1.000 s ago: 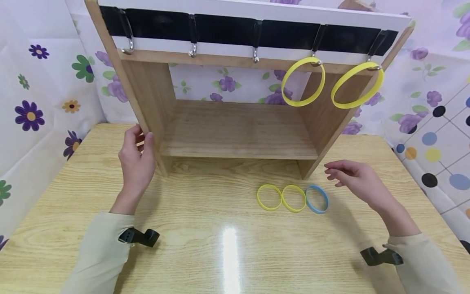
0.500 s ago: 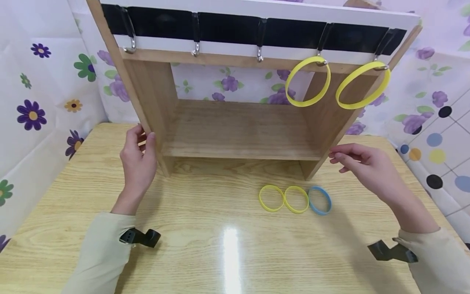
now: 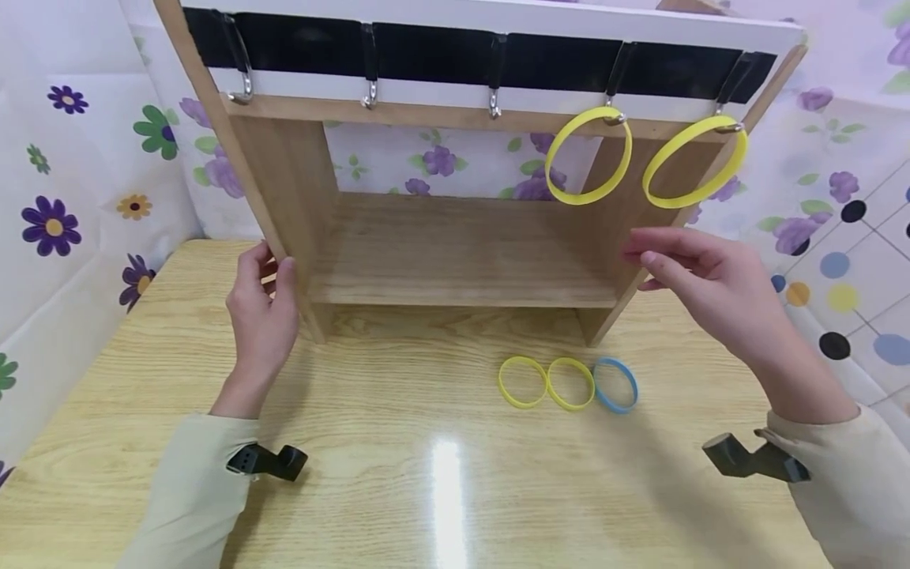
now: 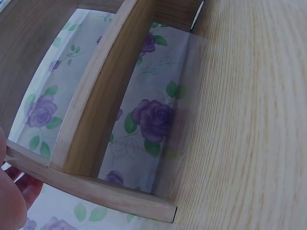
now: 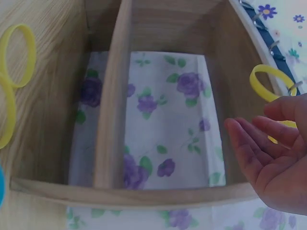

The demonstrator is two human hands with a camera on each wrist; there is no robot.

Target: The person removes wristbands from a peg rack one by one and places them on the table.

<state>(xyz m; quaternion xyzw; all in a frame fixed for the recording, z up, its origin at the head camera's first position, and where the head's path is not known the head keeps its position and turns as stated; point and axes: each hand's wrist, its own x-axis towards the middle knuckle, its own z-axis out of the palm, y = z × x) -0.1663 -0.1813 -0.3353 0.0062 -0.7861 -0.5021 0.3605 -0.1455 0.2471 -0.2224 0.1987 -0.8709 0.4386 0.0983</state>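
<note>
My left hand [image 3: 263,324] grips the left upright of a wooden shelf [image 3: 455,253], thumb in front and fingers behind it. The left wrist view shows part of that hand at the shelf's side panel [image 4: 96,191]. My right hand [image 3: 732,292] is in the air by the right upright, fingers loosely bent and holding nothing. Just above it, two yellow silicone wristbands [image 3: 583,198] hang from the two rightmost hooks [image 3: 615,118]. In the right wrist view the palm is bare, near a hanging yellow wristband [image 5: 263,91].
Two yellow wristbands [image 3: 522,406] and a blue wristband [image 3: 617,408] lie in a row on the wooden table [image 3: 355,474], in front of the shelf. Three hooks at the left carry nothing. Flowered sheets [image 3: 85,174] stand behind and beside the shelf.
My right hand has risen from beside the shelf's foot to just below the hanging wristbands. The left hand keeps its grip on the left upright.
</note>
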